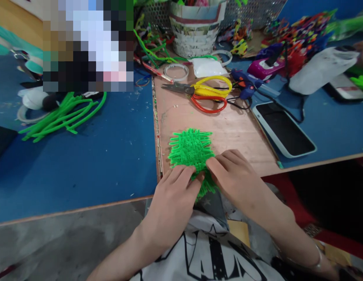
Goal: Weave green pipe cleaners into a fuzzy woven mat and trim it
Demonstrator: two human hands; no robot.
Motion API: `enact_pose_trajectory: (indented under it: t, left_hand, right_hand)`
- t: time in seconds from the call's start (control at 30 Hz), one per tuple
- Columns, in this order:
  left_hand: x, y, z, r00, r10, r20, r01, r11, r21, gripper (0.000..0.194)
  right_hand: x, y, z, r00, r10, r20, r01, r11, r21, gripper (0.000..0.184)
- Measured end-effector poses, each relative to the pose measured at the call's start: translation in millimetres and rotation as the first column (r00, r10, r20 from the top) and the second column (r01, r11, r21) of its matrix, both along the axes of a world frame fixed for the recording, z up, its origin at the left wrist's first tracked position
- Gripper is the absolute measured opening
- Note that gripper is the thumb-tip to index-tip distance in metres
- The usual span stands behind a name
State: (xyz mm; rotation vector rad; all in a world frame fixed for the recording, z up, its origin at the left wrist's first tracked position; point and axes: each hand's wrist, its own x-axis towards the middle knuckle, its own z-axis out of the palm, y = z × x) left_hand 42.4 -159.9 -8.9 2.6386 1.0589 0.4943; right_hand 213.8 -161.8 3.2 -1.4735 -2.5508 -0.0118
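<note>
White printed shirt (212, 253) sits closest, beneath 2 bare forearms. Left hand (175, 193) and right hand (234, 171) rest curled fingers on a fuzzy green piece (191, 146); whether either pinches it, I cannot tell. It lies on a wooden board (175, 121), its near end reaching past the front edge. Uneven tugging could loosen its jutting strands; the overhang might pull it lapward. Beyond, 1 pair of scissors (210, 91) could snag those strands if the piece slid forward.
</note>
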Motion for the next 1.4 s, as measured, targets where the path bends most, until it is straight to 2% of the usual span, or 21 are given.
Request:
enact_pose_trajectory:
  t: [0.13, 0.23, 0.33, 0.47, 0.63, 0.87, 1.07, 1.23, 1.4]
  left_hand:
    - [0, 0, -0.8, 0.999, 0.012, 0.039, -0.012, 1.0, 0.01, 0.033]
    - [0, 0, -1.8, 0.996, 0.024, 0.082, -0.026, 0.999, 0.028, 0.03]
    - [-1, -1, -0.7, 0.995, 0.016, 0.101, -0.019, 0.999, 0.033, 0.025]
    - [-2, -3, 2.2, 0.998, -0.012, 0.06, 0.011, 1.0, 0.018, 0.025]
    - [-2, -4, 3.1, 1.0, 0.002, 0.026, -0.002, 1.0, -0.013, 0.019]
    - [1, -8, 2.8, 0.997, 0.033, -0.067, -0.029, 0.998, 0.053, 0.016]
    - [1, -11, 1.6, 0.994, 0.041, -0.1, -0.032, 0.996, 0.082, 0.017]
    - [-1, -12, 1.3, 0.994, 0.049, -0.1, -0.045, 0.998, 0.043, 0.024]
    - [-1, -14, 4.0, 0.988, 0.113, -0.107, -0.116, 0.993, -0.021, 0.026]
  right_hand:
    - [1, -1, -3.9, 0.996, -0.021, -0.087, 0.023, 1.0, 0.015, 0.016]
    - [2, -1, -6.3, 0.968, -0.051, -0.245, 0.047, 0.999, -0.022, 0.012]
    - [0, -2, -9.1, 0.949, -0.035, -0.315, 0.013, 0.998, -0.069, 0.013]
    - [-4, -2, -10.9, 0.951, -0.006, -0.308, -0.024, 0.995, -0.092, 0.018]
    - [-10, -1, -3.7, 0.968, 0.021, -0.25, -0.059, 0.988, -0.145, 0.021]
    - [-13, 4, -2.0, 0.983, 0.051, -0.177, -0.094, 0.966, -0.243, 0.023]
    - [-9, 6, -10.0, 0.972, 0.072, -0.224, -0.122, 0.968, -0.22, 0.023]
    - [-2, 0, -13.9, 0.951, -0.025, -0.309, -0.016, 0.991, -0.129, 0.024]
    - [-5, -4, -15.1, 0.959, -0.041, -0.279, 0.014, 0.995, -0.099, 0.023]
